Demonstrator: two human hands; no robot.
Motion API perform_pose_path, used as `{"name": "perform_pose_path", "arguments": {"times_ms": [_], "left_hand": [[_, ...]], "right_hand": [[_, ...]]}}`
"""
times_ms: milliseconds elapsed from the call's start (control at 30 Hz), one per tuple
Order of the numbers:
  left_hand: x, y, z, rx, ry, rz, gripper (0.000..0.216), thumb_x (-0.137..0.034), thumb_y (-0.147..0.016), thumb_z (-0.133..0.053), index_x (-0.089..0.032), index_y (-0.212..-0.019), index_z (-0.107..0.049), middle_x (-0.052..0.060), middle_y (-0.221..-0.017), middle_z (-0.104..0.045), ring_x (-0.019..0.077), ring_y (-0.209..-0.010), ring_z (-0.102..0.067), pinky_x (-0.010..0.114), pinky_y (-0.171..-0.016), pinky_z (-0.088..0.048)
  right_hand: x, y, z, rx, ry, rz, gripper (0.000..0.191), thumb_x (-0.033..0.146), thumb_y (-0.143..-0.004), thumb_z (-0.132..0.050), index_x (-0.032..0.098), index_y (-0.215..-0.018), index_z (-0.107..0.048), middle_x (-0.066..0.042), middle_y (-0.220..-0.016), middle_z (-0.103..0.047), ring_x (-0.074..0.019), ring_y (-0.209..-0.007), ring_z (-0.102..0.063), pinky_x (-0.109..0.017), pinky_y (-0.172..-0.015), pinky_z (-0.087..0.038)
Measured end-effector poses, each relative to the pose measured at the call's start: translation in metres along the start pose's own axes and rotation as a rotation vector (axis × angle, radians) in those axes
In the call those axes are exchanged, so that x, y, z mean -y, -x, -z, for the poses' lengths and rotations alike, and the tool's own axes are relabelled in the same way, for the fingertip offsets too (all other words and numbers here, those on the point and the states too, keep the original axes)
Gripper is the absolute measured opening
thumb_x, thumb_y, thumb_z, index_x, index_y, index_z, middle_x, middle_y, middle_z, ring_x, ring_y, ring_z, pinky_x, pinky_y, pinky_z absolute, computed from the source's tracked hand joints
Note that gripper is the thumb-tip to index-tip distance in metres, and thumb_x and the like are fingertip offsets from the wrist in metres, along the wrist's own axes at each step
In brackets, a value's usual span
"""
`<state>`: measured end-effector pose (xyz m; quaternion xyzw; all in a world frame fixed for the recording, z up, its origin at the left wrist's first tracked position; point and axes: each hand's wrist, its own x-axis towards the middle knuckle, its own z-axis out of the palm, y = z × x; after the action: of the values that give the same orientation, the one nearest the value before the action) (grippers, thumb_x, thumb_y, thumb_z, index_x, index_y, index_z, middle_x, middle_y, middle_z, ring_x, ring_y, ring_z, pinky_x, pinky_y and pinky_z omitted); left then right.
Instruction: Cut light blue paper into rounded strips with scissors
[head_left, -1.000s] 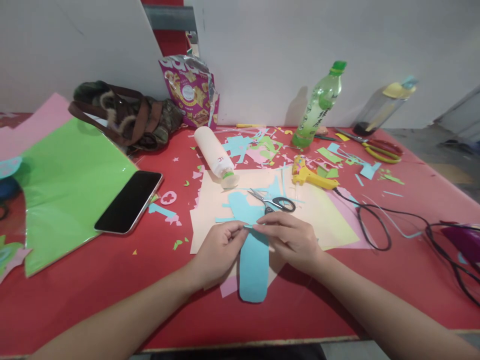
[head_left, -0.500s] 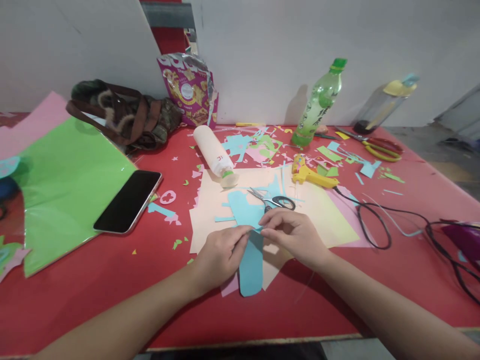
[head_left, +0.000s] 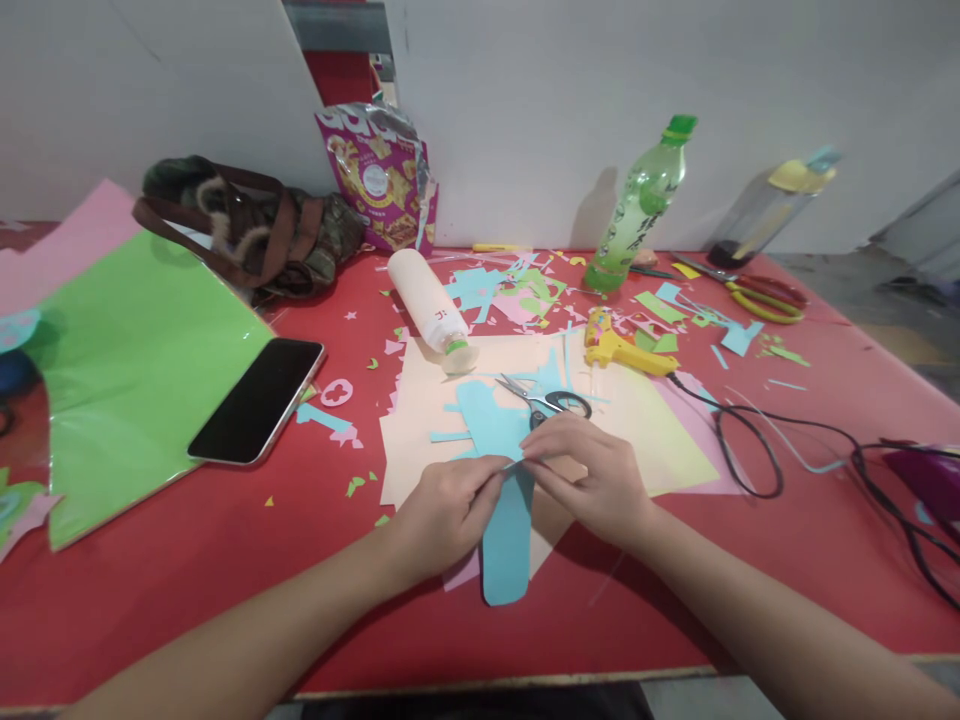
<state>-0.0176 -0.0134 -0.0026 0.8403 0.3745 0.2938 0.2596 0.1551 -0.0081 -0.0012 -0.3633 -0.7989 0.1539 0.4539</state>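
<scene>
A long blue paper cut-out [head_left: 504,540] with a rounded near end lies over cream paper [head_left: 420,420] on the red table [head_left: 225,570]. My left hand [head_left: 446,515] pinches its left edge near the middle. My right hand [head_left: 592,480] pinches the same spot from the right, fingertips meeting those of the left. Small grey scissors [head_left: 544,400] lie just beyond my right hand, on the blue cut-out's far part.
A phone [head_left: 259,400] lies on green sheets [head_left: 135,370] at left. A white glue bottle [head_left: 431,310], yellow glue gun [head_left: 619,350] with black cable [head_left: 750,450], green bottle [head_left: 637,210], larger scissors [head_left: 754,295], snack bag [head_left: 382,180], handbag [head_left: 240,235] and paper scraps lie beyond.
Both hands stay pinched on the blue cut-out. Its near end has swung slightly and the fingertips have drawn closer together.
</scene>
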Motion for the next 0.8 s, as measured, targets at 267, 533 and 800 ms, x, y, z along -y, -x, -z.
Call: {"name": "perform_pose_path", "arguments": {"times_ms": [267,533,800], "left_hand": [[-0.007,-0.002,-0.002,0.094,0.188,0.245,0.027,-0.019,-0.082,-0.034,-0.013,-0.072,-0.059,0.001,-0.060,-0.059,0.0107,-0.053,-0.052,0.019,-0.053,-0.040],[-0.010,-0.003,-0.005,0.035,0.413,0.450,0.027,-0.027,-0.081,-0.038,-0.013,-0.066,-0.055,-0.002,-0.057,-0.052,0.0100,-0.055,-0.045,0.019,-0.052,-0.037],[-0.011,-0.005,-0.005,-0.045,0.610,0.520,0.024,-0.027,-0.080,-0.042,-0.013,-0.078,-0.060,0.000,-0.067,-0.059,0.0123,-0.067,-0.053,0.019,-0.063,-0.042]], "right_hand": [[0.003,0.006,-0.001,0.004,0.314,0.241,0.011,0.007,-0.072,-0.055,0.018,-0.075,-0.057,-0.003,-0.073,-0.066,-0.0160,-0.069,-0.057,-0.036,-0.069,-0.040],[0.002,0.010,0.001,0.059,0.458,0.321,0.014,0.009,-0.075,-0.053,0.015,-0.086,-0.059,-0.005,-0.078,-0.064,-0.0170,-0.074,-0.053,-0.036,-0.071,-0.039],[0.007,0.008,0.000,0.088,0.470,0.364,0.017,0.008,-0.077,-0.050,0.011,-0.092,-0.057,-0.009,-0.080,-0.061,-0.0186,-0.079,-0.051,-0.036,-0.071,-0.042]]}}
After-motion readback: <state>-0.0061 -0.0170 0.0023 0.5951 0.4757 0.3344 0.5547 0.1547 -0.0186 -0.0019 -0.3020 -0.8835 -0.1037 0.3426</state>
